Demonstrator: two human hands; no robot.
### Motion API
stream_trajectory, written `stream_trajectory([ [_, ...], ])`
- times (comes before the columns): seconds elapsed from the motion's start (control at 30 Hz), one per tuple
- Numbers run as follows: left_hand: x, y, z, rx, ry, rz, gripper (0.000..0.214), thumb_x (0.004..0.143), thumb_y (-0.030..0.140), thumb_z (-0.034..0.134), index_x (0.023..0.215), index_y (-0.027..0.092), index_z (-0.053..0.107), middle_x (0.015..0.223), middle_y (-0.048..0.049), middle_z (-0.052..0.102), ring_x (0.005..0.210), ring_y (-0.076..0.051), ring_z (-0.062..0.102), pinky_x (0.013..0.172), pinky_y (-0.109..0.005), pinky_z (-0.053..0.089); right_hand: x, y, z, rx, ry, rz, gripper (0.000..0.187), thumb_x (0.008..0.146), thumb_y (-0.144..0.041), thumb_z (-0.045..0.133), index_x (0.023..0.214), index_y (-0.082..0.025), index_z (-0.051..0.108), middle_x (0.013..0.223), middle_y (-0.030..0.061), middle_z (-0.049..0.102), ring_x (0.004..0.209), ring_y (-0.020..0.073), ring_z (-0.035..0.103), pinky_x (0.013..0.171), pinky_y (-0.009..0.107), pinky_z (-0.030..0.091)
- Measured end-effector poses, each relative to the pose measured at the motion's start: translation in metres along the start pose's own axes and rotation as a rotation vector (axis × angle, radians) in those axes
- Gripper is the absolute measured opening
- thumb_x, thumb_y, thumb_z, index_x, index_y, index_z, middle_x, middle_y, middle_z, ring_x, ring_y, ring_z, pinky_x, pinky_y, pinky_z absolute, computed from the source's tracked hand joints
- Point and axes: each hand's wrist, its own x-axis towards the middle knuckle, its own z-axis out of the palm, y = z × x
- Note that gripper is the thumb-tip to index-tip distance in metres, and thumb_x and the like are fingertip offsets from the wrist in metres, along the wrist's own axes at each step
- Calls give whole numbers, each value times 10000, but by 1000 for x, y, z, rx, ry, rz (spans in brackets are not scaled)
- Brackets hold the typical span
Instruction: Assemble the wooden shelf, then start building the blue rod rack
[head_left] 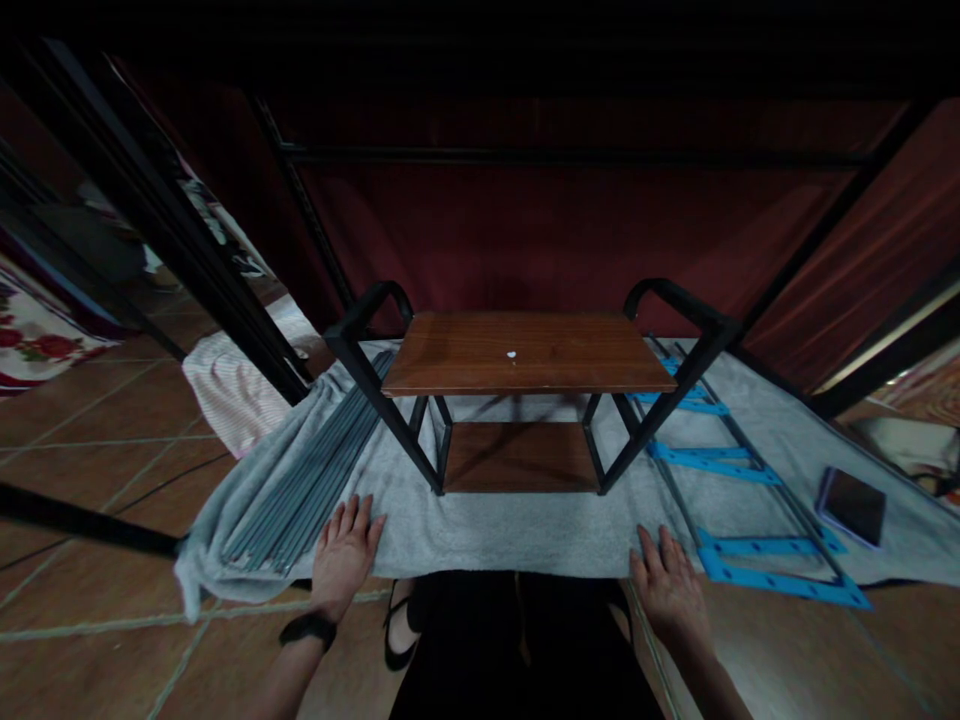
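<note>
My left hand [347, 550] lies flat on the front edge of the grey cloth [510, 535], fingers stretched out and holding nothing. Just beside it, to the left, is a bundle of thin grey metal rods [315, 470]. My right hand [667, 580] also rests flat on the cloth's edge, fingers apart. To its right lies an assembly of blue plastic connectors [780, 570] joined by grey rods. Between and beyond both hands stands a small two-tier shelf [525, 360] with brown wood-look boards and a black metal frame, a small white spot on its top board.
A dark phone-like device [853, 506] lies on the cloth at the right. Black metal posts [172, 240] rise on the left, and a dark red curtain [525, 240] hangs behind the shelf. Striped pale fabric [236, 390] sits at the left, above the tiled floor [90, 430].
</note>
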Motion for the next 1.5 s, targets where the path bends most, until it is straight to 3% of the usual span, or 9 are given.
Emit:
stream_trajectory([
  [0.17,4,8,-8,-11,29,-40,581,955,436,338,1369,83,539,1427,-205,505,1355,-376,400,1081,-539,348,9,-4,-2,30,-31,27,570,973,-483,318,1404,-152,487,1491,202,408,1372,375,388,1071,559,381],
  [0.33,13,25,-9,-106,112,68,545,954,397,352,1369,93,534,1476,-195,443,1436,-333,292,1144,-491,291,19,-18,-2,156,-40,-12,553,986,-470,323,1446,-178,416,1522,169,371,1411,327,339,1088,519,387],
  [0.5,8,32,4,-148,55,52,594,948,491,373,1430,163,484,1493,-165,442,1441,-333,293,1144,-532,270,15,-26,8,133,-37,-56,590,990,-521,308,1454,-170,408,1547,182,335,1418,347,325,1112,547,340],
  [0.77,9,24,12,-167,-16,-4,569,935,479,399,1367,140,548,1439,-192,499,1375,-346,400,1125,-555,294,14,-21,13,85,-44,-59,629,979,-559,307,1432,-146,447,1519,203,376,1392,366,360,1102,544,352],
  [0.97,30,30,-1,-484,-15,-35,519,907,433,446,1343,168,542,1434,-152,501,1283,-274,521,1088,-436,420,16,-24,8,179,-28,-35,570,980,-526,353,1423,-184,455,1495,177,414,1382,349,378,1100,561,357],
  [1.07,41,37,-8,-593,13,-67,524,882,437,480,1336,182,540,1427,-133,510,1289,-273,519,1093,-439,427,17,-25,1,274,-26,-14,512,989,-448,364,1436,-210,436,1518,148,388,1400,318,361,1103,547,368],
  [1.2,47,48,-10,-691,-34,-89,560,865,475,480,1323,157,538,1413,-161,510,1256,-295,544,1015,-462,498,20,-17,-13,392,-18,96,515,975,-421,383,1439,-205,437,1533,139,366,1409,303,354,1118,531,360],
  [1.33,45,52,-2,-736,-61,-119,599,835,529,480,1284,142,565,1398,-174,512,1205,-299,581,975,-431,531,25,-3,-26,574,-18,299,578,943,-499,413,1435,-197,452,1461,140,476,1370,294,422,1120,505,364],
  [1.5,41,48,9,-702,-50,-110,594,816,556,480,1242,158,593,1376,-160,529,1163,-298,603,1014,-436,503,29,7,-36,825,15,575,624,878,-587,488,1333,-167,571,1353,155,587,1261,306,540,1040,466,455],
])
